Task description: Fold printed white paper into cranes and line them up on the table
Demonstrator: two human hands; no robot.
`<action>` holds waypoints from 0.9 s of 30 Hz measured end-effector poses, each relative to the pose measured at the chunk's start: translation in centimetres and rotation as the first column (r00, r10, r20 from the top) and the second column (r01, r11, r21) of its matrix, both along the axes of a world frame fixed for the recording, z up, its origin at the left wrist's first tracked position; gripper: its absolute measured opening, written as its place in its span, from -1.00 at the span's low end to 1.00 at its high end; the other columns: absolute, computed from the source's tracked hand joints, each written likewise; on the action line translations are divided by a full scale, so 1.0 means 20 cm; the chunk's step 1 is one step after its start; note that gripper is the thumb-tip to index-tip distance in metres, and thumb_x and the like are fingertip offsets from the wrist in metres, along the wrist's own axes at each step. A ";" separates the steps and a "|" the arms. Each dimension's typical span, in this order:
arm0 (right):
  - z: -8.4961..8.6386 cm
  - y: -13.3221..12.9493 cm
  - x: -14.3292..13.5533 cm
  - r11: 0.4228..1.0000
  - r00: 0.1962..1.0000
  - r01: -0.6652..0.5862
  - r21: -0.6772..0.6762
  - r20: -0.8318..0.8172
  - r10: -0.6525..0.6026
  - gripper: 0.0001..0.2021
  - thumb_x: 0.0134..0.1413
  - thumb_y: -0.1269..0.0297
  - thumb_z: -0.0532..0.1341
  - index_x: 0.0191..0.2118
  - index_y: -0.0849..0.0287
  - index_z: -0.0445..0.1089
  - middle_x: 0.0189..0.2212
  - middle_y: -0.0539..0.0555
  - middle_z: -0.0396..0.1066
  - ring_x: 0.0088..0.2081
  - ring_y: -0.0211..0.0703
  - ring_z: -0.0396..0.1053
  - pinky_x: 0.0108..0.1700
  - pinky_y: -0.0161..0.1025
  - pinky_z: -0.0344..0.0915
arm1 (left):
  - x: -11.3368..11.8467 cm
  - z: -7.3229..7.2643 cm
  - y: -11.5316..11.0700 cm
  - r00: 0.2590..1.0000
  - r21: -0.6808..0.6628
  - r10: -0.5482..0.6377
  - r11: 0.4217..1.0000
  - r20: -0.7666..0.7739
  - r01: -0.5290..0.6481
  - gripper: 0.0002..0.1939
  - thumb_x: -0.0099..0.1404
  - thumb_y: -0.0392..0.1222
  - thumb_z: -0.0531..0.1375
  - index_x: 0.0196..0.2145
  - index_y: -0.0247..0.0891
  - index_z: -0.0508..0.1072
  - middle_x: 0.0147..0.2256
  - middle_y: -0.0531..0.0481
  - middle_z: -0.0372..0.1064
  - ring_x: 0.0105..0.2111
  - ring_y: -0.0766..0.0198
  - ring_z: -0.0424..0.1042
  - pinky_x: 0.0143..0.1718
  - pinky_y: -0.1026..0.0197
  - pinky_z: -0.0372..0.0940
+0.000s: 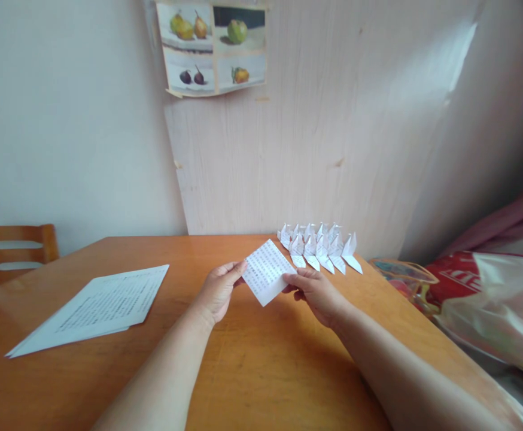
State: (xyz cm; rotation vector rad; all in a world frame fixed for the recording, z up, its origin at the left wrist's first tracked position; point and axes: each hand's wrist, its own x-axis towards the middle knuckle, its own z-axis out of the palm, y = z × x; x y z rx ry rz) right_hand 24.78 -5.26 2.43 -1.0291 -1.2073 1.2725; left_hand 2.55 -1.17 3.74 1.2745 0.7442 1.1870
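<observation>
A small square of printed paper (268, 272) is held up over the wooden table (252, 371), turned so that its corners point up, down and sideways. My left hand (222, 290) pinches its left corner between thumb and fingers. At the right corner, my right hand (315, 292) grips it the same way, thumb on top. Behind and to the right of the paper, several folded white paper figures (322, 251) stand in rows near the table's back edge.
Printed sheets (104, 305) lie in a stack on the table's left side. A wooden chair (14, 248) stands at the far left. Plastic bags (490, 299) are beyond the table's right edge. Fruit pictures (214, 48) hang on the wall.
</observation>
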 end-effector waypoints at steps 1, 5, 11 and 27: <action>0.00 0.00 0.00 1.000 1.000 -0.005 -0.006 0.005 0.005 -0.80 -0.01 0.12 0.32 -0.39 0.17 0.48 -0.42 0.08 0.46 -0.35 -0.17 0.34 -0.36 -0.23 0.09 | 0.00 0.00 0.00 1.000 0.005 0.006 1.000 -0.003 -0.006 -0.66 0.20 0.06 0.31 -0.24 -0.29 0.60 -0.19 -0.16 0.56 -0.17 0.15 0.45 -0.02 0.10 0.23; 0.01 0.00 0.01 1.000 0.998 -0.017 0.006 0.068 0.017 -0.77 0.03 0.10 0.31 -0.27 0.14 0.51 -0.27 0.10 0.50 -0.25 -0.13 0.36 -0.27 -0.21 0.14 | 0.00 0.01 0.00 0.996 0.049 0.058 0.997 -0.063 -0.055 -0.66 0.19 0.05 0.31 -0.27 -0.30 0.59 -0.24 -0.15 0.56 -0.19 0.14 0.45 -0.05 0.10 0.24; 0.08 -0.03 0.00 0.978 0.994 -0.068 0.197 -0.066 0.082 -0.69 0.06 0.08 0.32 -0.10 0.08 0.47 -0.15 0.09 0.51 -0.11 -0.05 0.40 -0.05 -0.13 0.22 | 0.03 0.02 -0.05 0.975 0.116 0.054 0.993 -0.214 -0.029 -0.67 0.21 0.08 0.29 -0.35 -0.28 0.58 -0.33 -0.07 0.55 -0.28 0.18 0.42 -0.13 0.15 0.23; 0.07 -0.03 0.01 0.994 0.997 0.063 0.093 -0.055 -0.058 -0.70 -0.04 -0.02 0.36 -0.44 0.11 0.39 -0.49 0.00 0.43 -0.47 -0.20 0.30 -0.36 -0.21 0.18 | 0.06 0.03 -0.10 0.955 0.101 -0.091 0.987 -0.282 0.124 -0.71 0.22 0.03 0.29 -0.25 -0.23 0.61 -0.25 -0.09 0.57 -0.21 0.12 0.45 -0.04 0.09 0.24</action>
